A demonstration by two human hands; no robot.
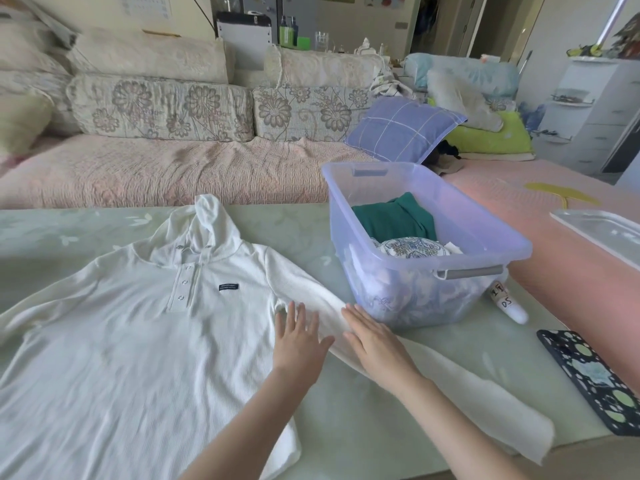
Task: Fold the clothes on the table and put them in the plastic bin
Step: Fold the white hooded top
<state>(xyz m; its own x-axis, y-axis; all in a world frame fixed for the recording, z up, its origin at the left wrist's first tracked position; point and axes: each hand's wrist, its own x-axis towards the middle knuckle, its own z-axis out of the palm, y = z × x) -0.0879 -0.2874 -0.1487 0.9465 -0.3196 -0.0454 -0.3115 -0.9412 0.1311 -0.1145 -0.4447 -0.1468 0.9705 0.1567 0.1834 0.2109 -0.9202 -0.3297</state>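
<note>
- Your left hand (pixel 298 341) is flat, palm down, fingers straight and slightly spread, resting on the white hooded shirt (pixel 138 341) right where the body meets the sleeve.
- Your right hand (pixel 372 341) is flat too, fingers straight and together, pressing on that sleeve (pixel 467 386). The two hands are side by side, close but not touching, and neither is gripping anything.
- The shirt is spread face up over the left and middle of the table (pixel 52 237), hood toward the far edge. That sleeve runs out toward the near right corner, cuff at the near edge.
- The plastic bin (pixel 381 188) sits by the far right part of the table, just beyond your right hand. A folded green garment (pixel 391 220) and a blue-patterned one (pixel 412 247) are inside.
- A small white bottle (pixel 509 303) lies on its side against the bin's near right corner.
- A phone (pixel 595 379) in a dark spotted case lies at the right edge.
- A clear lid (pixel 602 233) rests on the pink surface past the right edge; the sofa (pixel 173 168) is behind the far edge.
</note>
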